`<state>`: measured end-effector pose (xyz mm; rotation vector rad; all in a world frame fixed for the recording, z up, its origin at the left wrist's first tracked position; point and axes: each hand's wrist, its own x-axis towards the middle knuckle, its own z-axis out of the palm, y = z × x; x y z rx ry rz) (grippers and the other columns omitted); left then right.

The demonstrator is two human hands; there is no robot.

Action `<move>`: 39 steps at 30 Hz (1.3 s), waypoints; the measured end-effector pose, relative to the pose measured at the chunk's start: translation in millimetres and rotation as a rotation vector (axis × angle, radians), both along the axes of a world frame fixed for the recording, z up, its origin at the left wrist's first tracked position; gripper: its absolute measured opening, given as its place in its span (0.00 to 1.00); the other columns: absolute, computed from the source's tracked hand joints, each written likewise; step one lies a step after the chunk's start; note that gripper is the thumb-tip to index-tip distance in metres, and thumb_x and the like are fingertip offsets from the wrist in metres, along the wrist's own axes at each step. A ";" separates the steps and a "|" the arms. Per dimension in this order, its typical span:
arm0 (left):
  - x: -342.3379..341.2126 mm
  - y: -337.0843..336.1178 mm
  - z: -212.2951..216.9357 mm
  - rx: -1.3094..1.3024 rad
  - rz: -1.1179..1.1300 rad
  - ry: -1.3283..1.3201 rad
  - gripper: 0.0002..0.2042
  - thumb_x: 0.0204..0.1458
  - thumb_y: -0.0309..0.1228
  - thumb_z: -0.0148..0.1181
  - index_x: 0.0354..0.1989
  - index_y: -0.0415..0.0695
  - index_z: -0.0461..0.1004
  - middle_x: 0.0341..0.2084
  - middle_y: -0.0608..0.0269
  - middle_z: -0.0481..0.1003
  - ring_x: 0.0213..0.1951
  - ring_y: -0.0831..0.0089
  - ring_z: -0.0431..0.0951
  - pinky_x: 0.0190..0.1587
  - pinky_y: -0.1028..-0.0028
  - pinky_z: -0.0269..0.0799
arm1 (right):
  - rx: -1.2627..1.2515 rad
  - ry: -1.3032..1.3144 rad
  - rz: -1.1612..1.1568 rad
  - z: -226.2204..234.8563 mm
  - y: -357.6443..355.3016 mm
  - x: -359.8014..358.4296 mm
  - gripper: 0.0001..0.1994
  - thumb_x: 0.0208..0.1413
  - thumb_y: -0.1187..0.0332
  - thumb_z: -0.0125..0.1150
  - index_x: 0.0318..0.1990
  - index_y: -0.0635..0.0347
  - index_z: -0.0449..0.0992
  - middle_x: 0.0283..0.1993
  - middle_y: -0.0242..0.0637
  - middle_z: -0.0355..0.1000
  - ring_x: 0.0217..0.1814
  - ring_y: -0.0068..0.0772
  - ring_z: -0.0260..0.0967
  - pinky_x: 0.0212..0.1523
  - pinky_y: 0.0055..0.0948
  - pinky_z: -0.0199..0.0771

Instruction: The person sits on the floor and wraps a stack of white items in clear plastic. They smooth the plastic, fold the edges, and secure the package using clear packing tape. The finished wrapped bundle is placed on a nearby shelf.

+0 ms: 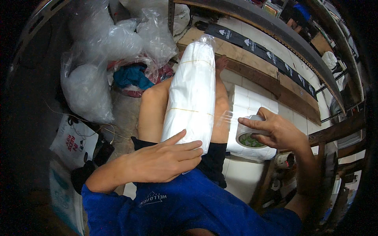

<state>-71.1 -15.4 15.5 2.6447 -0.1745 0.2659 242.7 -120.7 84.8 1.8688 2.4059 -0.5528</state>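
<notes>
A long bundle of white plastic (192, 90) lies across my lap and thighs, with thin yellowish bands around it and clear plastic at its far end. My left hand (173, 157) rests on its near end, fingers stretched out and lying flat. To the right, my right hand (271, 128) grips a roll of clear tape (239, 138), its core lined in green. From the roll a clear strip of tape (225, 118) runs left to the bundle's right side. The bundle hides where the strip ends.
Another white bundle (252, 100) lies on the tiled floor at right. Clear plastic bags (88, 84) pile up at far left, beside teal cloth (132, 76). Wooden planks (252, 65) bear a dark printed strip (258, 48). A metal shelf beam (252, 15) crosses above.
</notes>
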 end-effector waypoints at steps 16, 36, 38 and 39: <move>-0.3 -1.9 8.8 -0.014 0.039 0.198 0.24 0.42 0.23 0.60 0.53 0.39 0.71 0.58 0.53 0.69 0.64 0.57 0.64 0.67 0.45 0.51 | 0.234 0.294 0.107 -137.5 3.7 9.8 0.36 0.49 0.75 0.61 0.66 0.26 0.61 0.33 0.45 0.62 0.28 0.47 0.68 0.31 0.41 0.69; -1.5 4.7 37.6 0.227 0.199 0.509 0.25 0.40 0.27 0.60 0.53 0.43 0.74 0.58 0.63 0.71 0.64 0.59 0.64 0.68 0.46 0.51 | 0.347 0.371 0.170 -173.6 41.0 -13.6 0.35 0.51 0.69 0.62 0.67 0.30 0.58 0.35 0.48 0.62 0.28 0.47 0.71 0.30 0.41 0.71; -0.1 10.6 46.3 0.064 0.173 0.552 0.25 0.45 0.34 0.60 0.54 0.41 0.73 0.59 0.59 0.69 0.65 0.55 0.62 0.67 0.47 0.50 | 0.373 0.391 0.173 -174.3 42.9 -14.3 0.35 0.51 0.68 0.62 0.66 0.31 0.59 0.35 0.48 0.62 0.27 0.47 0.71 0.29 0.41 0.72; 0.0 16.5 50.2 -0.017 0.158 0.572 0.25 0.48 0.38 0.61 0.55 0.40 0.72 0.59 0.57 0.69 0.65 0.52 0.61 0.67 0.47 0.50 | 0.385 0.397 0.170 -174.5 43.8 -15.0 0.35 0.51 0.68 0.63 0.66 0.31 0.59 0.35 0.48 0.62 0.27 0.47 0.71 0.29 0.41 0.72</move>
